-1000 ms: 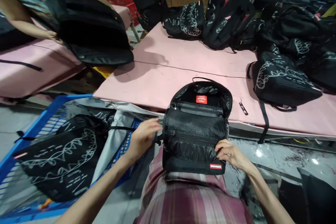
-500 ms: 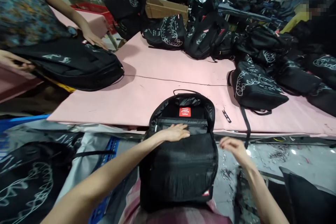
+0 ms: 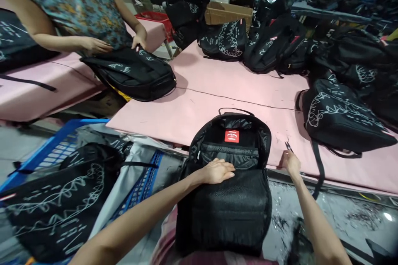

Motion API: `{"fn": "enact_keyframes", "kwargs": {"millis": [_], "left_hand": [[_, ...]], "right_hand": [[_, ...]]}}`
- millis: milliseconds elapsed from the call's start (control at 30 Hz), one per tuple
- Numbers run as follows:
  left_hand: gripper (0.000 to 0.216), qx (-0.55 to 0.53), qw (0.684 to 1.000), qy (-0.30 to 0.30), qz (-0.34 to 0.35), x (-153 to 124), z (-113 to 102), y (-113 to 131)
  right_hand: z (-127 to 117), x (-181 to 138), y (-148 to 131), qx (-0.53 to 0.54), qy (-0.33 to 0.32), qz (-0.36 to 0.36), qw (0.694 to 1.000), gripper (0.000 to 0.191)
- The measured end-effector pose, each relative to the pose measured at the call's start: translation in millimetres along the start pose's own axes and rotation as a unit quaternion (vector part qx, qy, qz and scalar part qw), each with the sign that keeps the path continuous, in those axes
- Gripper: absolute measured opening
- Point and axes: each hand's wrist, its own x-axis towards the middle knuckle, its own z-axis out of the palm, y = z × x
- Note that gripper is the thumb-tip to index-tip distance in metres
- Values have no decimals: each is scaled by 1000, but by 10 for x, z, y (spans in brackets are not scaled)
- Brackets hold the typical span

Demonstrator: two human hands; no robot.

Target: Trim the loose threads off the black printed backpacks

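Observation:
A black backpack [image 3: 230, 211] stands unzipped on my lap, leaning on the table edge, its lining and a red label [image 3: 231, 136] showing. My left hand [image 3: 218, 171] lies across its opening, fingers curled over the top edge of the front panel. Its fingertips are partly hidden. On the pink table to the right of the backpack, my right hand [image 3: 291, 163] closes round small thread snips [image 3: 288, 146], whose blades point away from me.
Across the pink table [image 3: 211, 103], a person's hands [image 3: 98, 45] hold another backpack [image 3: 133, 74]. More black backpacks [image 3: 345, 116] lie at the right and back. A blue crate [image 3: 59, 138] with a patterned backpack [image 3: 59, 203] stands at lower left. Thread scraps litter the floor.
My right hand has moved forward to the table and taken hold of the snips lying there. My left fingers have curled at the backpack's opening. The view has swung left.

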Motion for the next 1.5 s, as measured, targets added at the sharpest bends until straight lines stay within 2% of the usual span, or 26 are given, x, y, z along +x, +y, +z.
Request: {"fn": "enact_keyframes", "kwargs": {"millis": [100, 267, 467, 567, 633, 700, 767, 800, 867, 900, 967, 1067, 1133, 1200, 1267, 1300, 1367, 1500], "left_hand": [[39, -14, 1000, -4, 4, 11, 34, -84], [41, -14, 1000, 3, 1, 55, 114, -147], [41, 12, 999, 21, -21, 5, 142, -122], [42, 7, 999, 16, -35, -13, 141, -126], [42, 2, 999, 10, -39, -13, 136, -131], [42, 0, 999, 4, -38, -3, 128, -130], [42, 1, 999, 0, -37, 12, 121, -117], [41, 3, 999, 1, -36, 19, 122, -106], [40, 9, 999, 9, -33, 25, 137, -75], [40, 13, 999, 17, -33, 24, 152, -58], [39, 23, 998, 41, -32, 7, 189, -31], [33, 36, 993, 107, -29, -59, 241, -46], [24, 32, 979, 191, -65, -127, 261, -111], [21, 27, 946, 282, -156, -193, 271, -212], [28, 28, 907, 337, -250, -235, 279, -323], [31, 30, 895, 347, -280, -244, 283, -369], [39, 36, 889, 341, -303, -246, 291, -428], [46, 45, 927, 252, -275, -265, 313, -393]], "right_hand": [[-90, -22, 40, 6, 32, 16, 999, 37], [-125, 43, -93, 23, 88, 33, 995, 44], [-202, 106, -145, 93, 67, 54, 992, 33], [-382, 92, -139, 157, 57, 59, 984, 45], [-533, 26, -238, 212, 55, 48, 974, 53], [-645, -94, -488, 300, 21, -5, 954, 53], [-661, -250, -902, 415, -86, -117, 898, 49], [-622, -333, -1155, 417, -140, -159, 884, 48], [-461, -496, -1695, 347, -204, -228, 886, 48], [-353, -570, -1954, 291, -217, -273, 891, 45], [-133, -696, -2383, 166, -205, -339, 903, 52], [73, -817, -2686, 30, -225, -364, 903, 51], [88, -851, -2647, -2, -245, -361, 900, 42], [37, -848, -2478, -21, -253, -355, 899, 34], [-24, -822, -2267, -41, -257, -338, 905, 29], [-46, -807, -2170, -49, -258, -326, 908, 28], [-61, -782, -2023, -60, -260, -302, 915, 28], [-24, -760, -1910, -63, -261, -280, 922, 30]]}}
